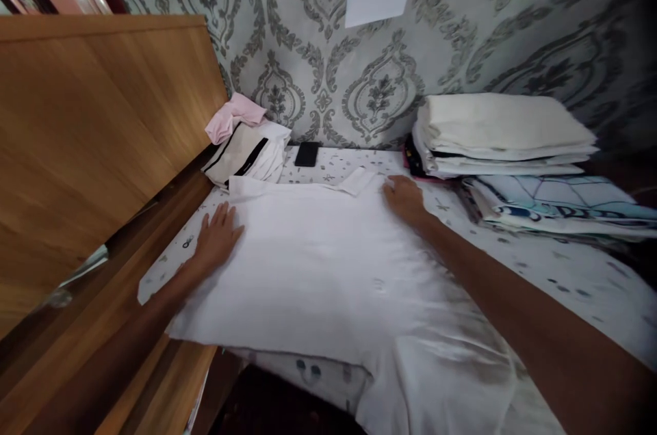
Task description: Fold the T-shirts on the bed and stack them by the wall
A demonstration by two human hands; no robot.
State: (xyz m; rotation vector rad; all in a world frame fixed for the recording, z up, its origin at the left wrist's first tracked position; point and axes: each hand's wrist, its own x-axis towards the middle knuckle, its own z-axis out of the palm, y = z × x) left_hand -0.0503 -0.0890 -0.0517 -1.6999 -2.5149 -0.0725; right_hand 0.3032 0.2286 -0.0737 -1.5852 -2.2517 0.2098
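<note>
A white shirt [318, 250] lies spread across the bed in front of me, mostly smooth on the left and wrinkled toward the lower right. A narrow flap of its cloth sticks up along the far edge. My left hand [218, 236] rests flat on the shirt's left edge, fingers stretched out. At the far right corner, my right hand [404, 197] has its fingers curled in on the white cloth. The fingertips there are partly hidden. Part of the shirt, bunched in folds, hangs toward me at the lower right.
A patterned bedsheet [544, 271] covers the bed. Folded cream and white cloths [508, 124] and printed clothes [559, 206] are stacked at right. Folded garments [246, 151], a pink cloth [236, 113] and a black phone-like object [306, 154] lie at the back. A wooden panel [107, 107] stands left.
</note>
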